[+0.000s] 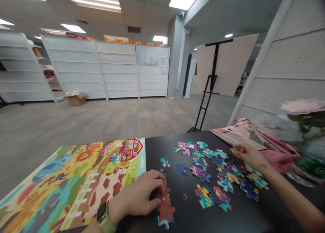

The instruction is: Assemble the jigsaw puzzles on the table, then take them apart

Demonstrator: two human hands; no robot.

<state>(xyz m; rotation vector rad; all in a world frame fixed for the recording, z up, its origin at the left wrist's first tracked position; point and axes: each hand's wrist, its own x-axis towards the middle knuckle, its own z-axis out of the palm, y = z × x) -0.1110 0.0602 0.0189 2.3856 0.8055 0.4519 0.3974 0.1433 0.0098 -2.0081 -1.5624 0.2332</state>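
Observation:
My left hand point(138, 195) rests near the table's front edge with fingers curled onto a brown joined puzzle section point(165, 207); a green-strapped watch is on that wrist. My right hand point(250, 155) reaches to the right and pinches a small puzzle piece point(234, 151) at the edge of a heap of several loose colourful pieces point(218, 170). A large farm picture sheet point(73, 178) with a red barn lies at the left. A single blue piece point(182, 170) and another small piece point(165, 161) lie between the sheet and the heap.
The black table point(243, 216) carries pink patterned cloth or bags point(254, 138) and a blurred vase with a pink flower point(303, 106) at the far right. Beyond stand a black easel with a board point(215, 70), white shelving point(114, 70) and a cardboard box point(75, 98) on the floor.

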